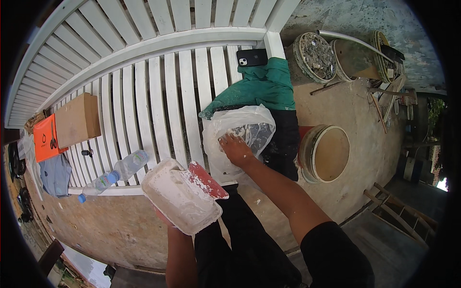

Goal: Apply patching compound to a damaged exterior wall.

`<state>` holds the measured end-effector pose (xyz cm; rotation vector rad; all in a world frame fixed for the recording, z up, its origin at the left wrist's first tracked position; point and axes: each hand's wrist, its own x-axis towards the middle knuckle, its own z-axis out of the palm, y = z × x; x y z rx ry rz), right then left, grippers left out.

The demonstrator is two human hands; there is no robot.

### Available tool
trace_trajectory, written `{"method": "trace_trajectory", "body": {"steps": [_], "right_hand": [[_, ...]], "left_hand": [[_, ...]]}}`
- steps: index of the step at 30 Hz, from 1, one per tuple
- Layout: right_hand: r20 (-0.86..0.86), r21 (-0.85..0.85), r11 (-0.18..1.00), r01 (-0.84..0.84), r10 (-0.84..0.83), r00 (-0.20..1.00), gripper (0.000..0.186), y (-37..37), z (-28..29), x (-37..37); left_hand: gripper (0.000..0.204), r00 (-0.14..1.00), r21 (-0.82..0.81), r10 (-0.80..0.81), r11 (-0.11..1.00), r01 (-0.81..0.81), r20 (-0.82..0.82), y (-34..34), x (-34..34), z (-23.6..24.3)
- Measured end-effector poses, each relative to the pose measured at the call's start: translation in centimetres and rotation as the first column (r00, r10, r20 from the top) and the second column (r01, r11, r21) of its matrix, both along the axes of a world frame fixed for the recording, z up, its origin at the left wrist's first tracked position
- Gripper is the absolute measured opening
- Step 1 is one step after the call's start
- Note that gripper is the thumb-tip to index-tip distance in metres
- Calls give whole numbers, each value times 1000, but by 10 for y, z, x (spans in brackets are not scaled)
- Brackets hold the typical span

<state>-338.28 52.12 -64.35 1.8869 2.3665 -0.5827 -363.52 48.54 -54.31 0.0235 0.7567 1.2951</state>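
Observation:
My left hand [164, 218] grips a whitish plastic tub [177, 201] from below and holds it tilted in front of the bench. White paste coats the inside of the tub, and a red scraper [207, 180] smeared with the same paste lies across its upper right edge. My right hand [236, 150] is at a translucent white plastic bag [218, 127], its bent fingers closed on the plastic by the opening. White powder dusts the bag and my fingers; the fingertips are partly hidden. Under the bag lies a green and black garment [269, 89].
On the white slatted bench [158, 96] are a phone [252, 57], a cardboard box [77, 120], an orange packet [45, 139] with scissors, and two plastic bottles [128, 165]. A bucket [329, 153] stands right of the bench; a rubble-filled bucket [315, 56] is behind it.

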Motion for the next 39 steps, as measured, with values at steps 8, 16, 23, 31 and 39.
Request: {"method": "trace_trajectory", "body": {"steps": [8, 16, 23, 31, 39], "right_hand": [[-158, -109, 978, 176, -192, 969, 36, 12, -14, 5], [-341, -427, 867, 257, -418, 842, 30, 30, -4, 47], [-466, -605, 743, 287, -622, 630, 26, 39, 68, 53], [-557, -312, 873, 374, -487, 672, 32, 46, 224, 28], [-468, -119, 988, 93, -139, 873, 30, 35, 205, -40]], "left_hand": [[65, 1000, -10, 15, 1000, -15, -24, 7, 5, 0], [65, 999, -33, 25, 999, -25, -20, 16, 21, -7], [62, 999, 10, 4, 1000, -5, 49, 38, 34, -5], [62, 989, 63, -111, 992, 105, 100, 55, 61, -1], [60, 982, -8, -127, 992, 130, 142, 41, 78, -17]]}}
